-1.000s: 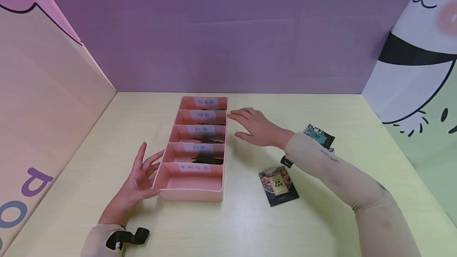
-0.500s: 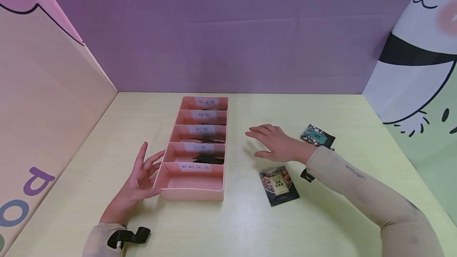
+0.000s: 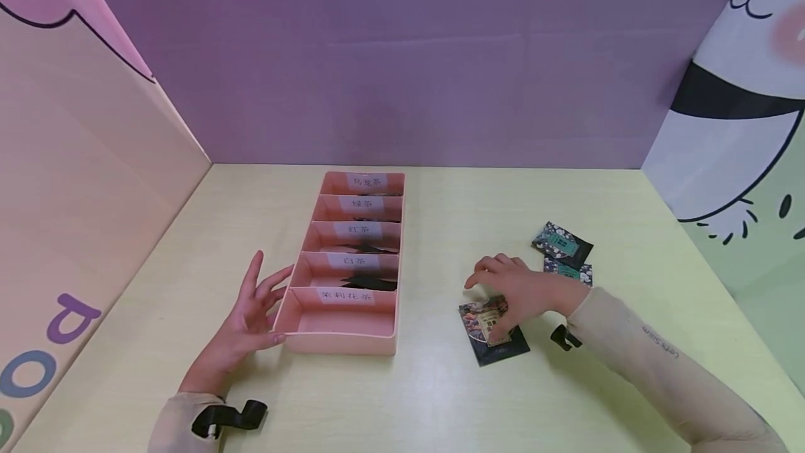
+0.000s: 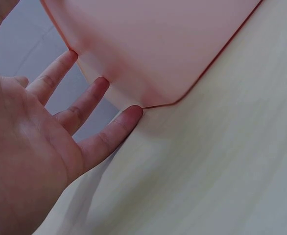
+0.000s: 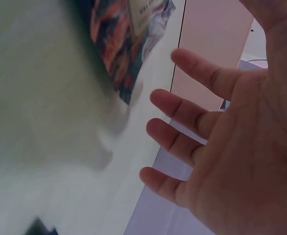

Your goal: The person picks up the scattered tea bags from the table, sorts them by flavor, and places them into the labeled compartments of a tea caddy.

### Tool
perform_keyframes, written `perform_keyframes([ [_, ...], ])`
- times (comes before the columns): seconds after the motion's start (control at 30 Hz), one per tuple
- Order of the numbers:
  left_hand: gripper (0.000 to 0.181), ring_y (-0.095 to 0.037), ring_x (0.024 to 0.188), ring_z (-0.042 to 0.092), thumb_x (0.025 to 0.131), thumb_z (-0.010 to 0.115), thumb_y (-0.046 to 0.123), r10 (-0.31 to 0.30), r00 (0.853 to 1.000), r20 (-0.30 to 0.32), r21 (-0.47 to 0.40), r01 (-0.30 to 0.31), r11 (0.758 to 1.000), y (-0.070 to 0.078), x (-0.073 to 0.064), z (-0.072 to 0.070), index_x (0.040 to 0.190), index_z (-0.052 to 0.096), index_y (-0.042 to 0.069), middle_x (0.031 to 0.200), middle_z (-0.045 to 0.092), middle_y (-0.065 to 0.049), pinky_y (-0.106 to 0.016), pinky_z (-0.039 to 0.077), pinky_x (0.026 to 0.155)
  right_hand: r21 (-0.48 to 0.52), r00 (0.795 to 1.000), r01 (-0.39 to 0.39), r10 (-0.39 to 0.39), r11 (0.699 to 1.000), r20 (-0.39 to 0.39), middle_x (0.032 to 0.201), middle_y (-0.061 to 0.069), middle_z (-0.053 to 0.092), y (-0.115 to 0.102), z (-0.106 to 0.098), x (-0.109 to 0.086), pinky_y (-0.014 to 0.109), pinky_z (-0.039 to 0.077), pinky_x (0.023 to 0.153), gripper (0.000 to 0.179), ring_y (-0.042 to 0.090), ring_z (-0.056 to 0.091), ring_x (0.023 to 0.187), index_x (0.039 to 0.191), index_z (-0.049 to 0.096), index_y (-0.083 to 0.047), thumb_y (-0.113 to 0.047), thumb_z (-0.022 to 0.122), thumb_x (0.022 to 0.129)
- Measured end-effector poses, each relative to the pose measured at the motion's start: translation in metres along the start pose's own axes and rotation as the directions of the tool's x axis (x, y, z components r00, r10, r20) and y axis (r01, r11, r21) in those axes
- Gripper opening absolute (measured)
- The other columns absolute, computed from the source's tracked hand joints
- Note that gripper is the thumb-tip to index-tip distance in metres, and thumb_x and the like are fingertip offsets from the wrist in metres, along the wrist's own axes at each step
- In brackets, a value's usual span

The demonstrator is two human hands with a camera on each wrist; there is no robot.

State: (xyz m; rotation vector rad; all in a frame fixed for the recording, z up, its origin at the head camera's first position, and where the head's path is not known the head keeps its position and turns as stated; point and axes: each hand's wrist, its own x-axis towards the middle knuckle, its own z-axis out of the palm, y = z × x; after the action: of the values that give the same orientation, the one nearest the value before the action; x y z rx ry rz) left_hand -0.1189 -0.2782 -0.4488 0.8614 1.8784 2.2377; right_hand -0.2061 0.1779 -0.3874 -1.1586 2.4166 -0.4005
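A long pink box [image 3: 339, 345] with several labelled compartments stands left of centre in the head view. My left hand [image 3: 244, 324] is spread at its near left side, and in the left wrist view fingertips [image 4: 133, 113] touch the box's wall [image 4: 143, 49]. A dark tea sachet [image 3: 483, 353] with a yellowish label lies flat on the table to the right of the box. Over it hovers my right hand [image 3: 520, 291], partly covering the label. The right wrist view shows the sachet [image 5: 115, 44] apart from the slightly bent, spread fingertips [image 5: 159, 98].
Two more sachets, with teal labels, lie overlapping farther right: an upper one [image 3: 562, 243] and a lower one [image 3: 581, 273]. Dark packets [image 3: 370, 282] rest in the box's farther compartments. A purple wall [image 3: 428, 103] closes off the table's back edge.
My right hand has drawn back from the box's right side, moving right and nearer, and now hangs over the yellow-labelled tea sachet. The left hand stays at the box.
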Motion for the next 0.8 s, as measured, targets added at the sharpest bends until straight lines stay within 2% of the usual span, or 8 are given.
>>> perform_keyframes([
  [0.13,0.118,-0.012,0.136,0.043,0.082,0.064,-0.016,0.022,1.000,0.011,-0.020,-0.021,1.000,-0.001,-0.001,0.000,0.159,-0.014,0.026,0.158,0.033,0.004,-0.026,0.041,0.104,0.002,1.000,0.004,-0.004,1.000,0.003,0.118,0.000,0.043,-0.001,0.006,-0.004,0.049,0.032,0.091,0.068,0.021,0.036,0.105,0.122,0.057,-0.013,-0.040,0.091,0.068],
  [0.33,0.117,-0.013,0.135,0.043,0.082,0.064,-0.017,0.032,0.999,0.019,-0.034,-0.031,0.999,-0.001,-0.001,0.000,0.159,-0.013,0.025,0.158,0.033,0.003,-0.026,0.041,0.105,-0.029,0.998,0.035,-0.036,0.999,-0.046,0.113,0.000,0.044,0.000,0.011,-0.005,0.041,0.033,0.084,0.059,0.020,0.035,0.099,0.111,0.059,-0.015,-0.034,0.093,0.066],
  [0.6,0.117,-0.013,0.136,0.042,0.082,0.064,-0.017,0.051,0.998,0.032,-0.046,-0.049,0.998,0.000,0.000,0.000,0.159,-0.014,0.026,0.158,0.033,0.004,-0.026,0.039,0.106,-0.013,0.993,0.066,-0.067,0.998,-0.100,0.104,-0.003,0.054,0.006,0.014,-0.001,0.039,0.036,0.080,0.059,0.017,0.036,0.093,0.115,0.058,-0.009,-0.031,0.090,0.072],
  [0.67,0.117,-0.014,0.137,0.041,0.083,0.064,-0.017,0.063,0.997,0.042,-0.054,-0.061,0.997,0.000,0.001,0.000,0.159,-0.014,0.025,0.158,0.033,0.003,-0.026,0.039,0.106,0.013,0.993,0.058,-0.056,0.998,-0.106,0.106,-0.002,0.055,0.007,0.014,0.001,0.038,0.038,0.081,0.059,0.016,0.037,0.093,0.118,0.058,-0.007,-0.028,0.090,0.073],
  [0.8,0.117,-0.015,0.137,0.040,0.083,0.063,-0.017,0.083,0.995,0.060,-0.079,-0.078,0.994,-0.001,0.002,0.000,0.159,-0.014,0.025,0.159,0.031,0.001,-0.027,0.038,0.107,0.128,0.993,0.055,-0.041,0.990,-0.109,0.109,0.000,0.053,0.009,0.009,0.003,0.034,0.045,0.081,0.053,0.016,0.044,0.094,0.121,0.056,-0.004,-0.017,0.085,0.079],
])
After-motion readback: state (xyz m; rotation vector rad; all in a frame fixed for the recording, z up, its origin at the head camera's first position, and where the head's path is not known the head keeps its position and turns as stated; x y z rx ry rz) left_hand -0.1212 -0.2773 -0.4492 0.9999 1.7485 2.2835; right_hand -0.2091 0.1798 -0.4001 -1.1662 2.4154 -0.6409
